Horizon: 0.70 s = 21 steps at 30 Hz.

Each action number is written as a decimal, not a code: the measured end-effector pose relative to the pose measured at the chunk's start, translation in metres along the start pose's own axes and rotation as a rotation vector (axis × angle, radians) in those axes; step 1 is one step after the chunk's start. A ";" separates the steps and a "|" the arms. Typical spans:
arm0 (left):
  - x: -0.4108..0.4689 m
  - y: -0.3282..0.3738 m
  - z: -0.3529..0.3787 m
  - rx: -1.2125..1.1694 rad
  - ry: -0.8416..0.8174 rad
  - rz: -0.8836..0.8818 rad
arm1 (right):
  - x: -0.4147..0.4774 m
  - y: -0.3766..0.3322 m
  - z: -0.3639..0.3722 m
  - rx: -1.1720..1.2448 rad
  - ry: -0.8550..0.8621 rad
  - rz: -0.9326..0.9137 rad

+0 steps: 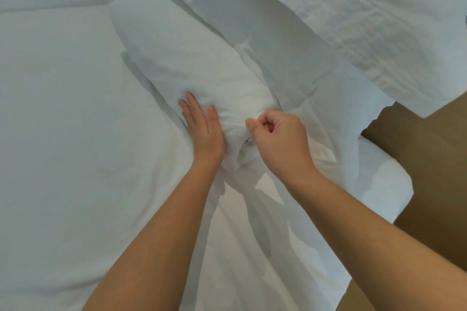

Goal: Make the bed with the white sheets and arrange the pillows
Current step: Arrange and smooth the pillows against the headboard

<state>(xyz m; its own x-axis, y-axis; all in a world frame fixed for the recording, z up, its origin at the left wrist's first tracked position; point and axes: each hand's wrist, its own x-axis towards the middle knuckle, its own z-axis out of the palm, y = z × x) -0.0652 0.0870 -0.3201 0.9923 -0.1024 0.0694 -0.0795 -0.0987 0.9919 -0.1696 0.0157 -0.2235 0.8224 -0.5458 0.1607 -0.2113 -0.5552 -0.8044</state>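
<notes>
Left hand (202,129) rests flat, fingers together, on the pillow's (182,58) near end. Right hand (278,134) pinches the bunched pillowcase (233,131) edge. Open floor (429,164) lies beyond the bed's (63,134) right edge.

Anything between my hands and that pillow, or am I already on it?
Nothing visible is in the way. The left hand presses flat on the near end of the pillow, and the right hand pinches the bunched white fabric at that same end. Loose sheets lie beside it.

Bedroom: bed (63,134) covered in white sheets (366,20), white pillow (177,58) lay on bed, brown floor (429,159) beside bed.
</notes>
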 end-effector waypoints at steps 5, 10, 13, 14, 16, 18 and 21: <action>0.013 0.017 0.006 0.040 -0.005 -0.081 | -0.004 -0.001 0.001 0.041 0.014 -0.010; 0.012 0.020 -0.006 0.089 -0.052 -0.065 | -0.017 -0.004 -0.013 -0.005 0.077 -0.115; 0.009 0.016 -0.027 0.219 -0.116 0.203 | -0.018 0.008 -0.025 -0.392 0.039 -0.188; 0.009 0.016 -0.032 0.265 -0.142 0.265 | -0.016 0.014 -0.024 -0.506 0.040 -0.230; 0.012 0.019 -0.037 0.308 -0.181 0.305 | -0.011 0.020 -0.014 -0.624 0.064 -0.380; 0.014 0.021 -0.038 0.319 -0.208 0.293 | 0.003 0.020 -0.004 -0.695 0.115 -0.511; 0.015 0.021 -0.037 0.309 -0.236 0.219 | 0.026 0.014 0.000 -0.774 0.269 -0.664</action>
<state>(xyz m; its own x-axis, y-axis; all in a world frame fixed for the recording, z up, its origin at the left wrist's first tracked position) -0.0484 0.1200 -0.2938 0.9031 -0.3734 0.2122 -0.3453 -0.3374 0.8758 -0.1509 -0.0061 -0.2306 0.7722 -0.0539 0.6331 -0.1188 -0.9911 0.0606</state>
